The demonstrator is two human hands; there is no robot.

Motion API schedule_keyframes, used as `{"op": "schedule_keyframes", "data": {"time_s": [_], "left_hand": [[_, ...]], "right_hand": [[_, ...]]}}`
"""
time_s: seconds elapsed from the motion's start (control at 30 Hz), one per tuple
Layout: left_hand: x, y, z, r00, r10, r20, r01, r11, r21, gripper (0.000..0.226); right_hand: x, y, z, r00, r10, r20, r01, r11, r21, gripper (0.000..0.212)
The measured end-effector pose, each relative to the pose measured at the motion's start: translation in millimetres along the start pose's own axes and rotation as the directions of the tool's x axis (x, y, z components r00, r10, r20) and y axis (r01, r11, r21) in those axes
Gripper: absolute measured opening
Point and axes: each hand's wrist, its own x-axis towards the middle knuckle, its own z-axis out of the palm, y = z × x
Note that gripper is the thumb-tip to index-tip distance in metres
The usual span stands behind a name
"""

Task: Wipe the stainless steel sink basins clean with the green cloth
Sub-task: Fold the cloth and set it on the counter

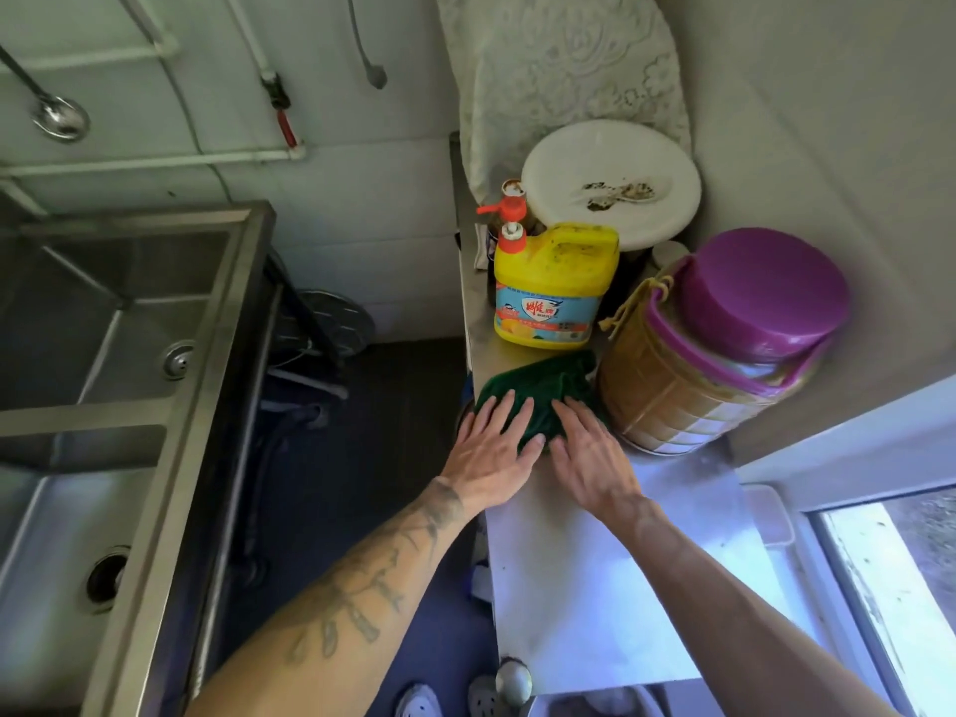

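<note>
Small working kitchen. Two-basin stainless steel sink [207, 385] standing against white tiled wall [362, 199]. Metal ladle [59, 119] hanging above sink, white water pipe [155, 162] running behind it. Right of sink, narrow steel counter [595, 587] carrying yellow dish-soap jug with orange pump [553, 282] and purple-lidded jar [760, 292].

Dark green cloth [538, 388], rumpled, flat on steel worktop [595, 587] at right. Well apart at left, two stainless steel sink basins [77, 313], side by side, ridge between, a drain in each.

Pale tiled wall [362, 163], dark floor [398, 416], bright window [910, 587]
</note>
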Motion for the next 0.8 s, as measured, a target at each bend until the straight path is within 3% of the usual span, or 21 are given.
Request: {"op": "schedule_keyframes", "data": {"time_s": [0.2,0.43,0.8], "left_hand": [[-28,-11,-40,1.0,-0.023,0.004,0.023,0.997,-0.068,0.061],[-103,-100,-113,0.97,-0.234,-0.062,0.232,0.972,-0.036,0.065],[-270,-318,-204,0.77,-0.571,-0.285,0.53,0.821,-0.213,0.065]], "right_hand": [[1,-29,-28,0.996,0.057,-0.075,-0.063,0.994,-0.087,0.042],[34,-125,-39,0.978,-0.165,0.128,0.183,0.973,-0.142,0.05],[82,-420,56,0.736,-0.568,0.369,0.657,0.73,-0.187,0.064]]}}
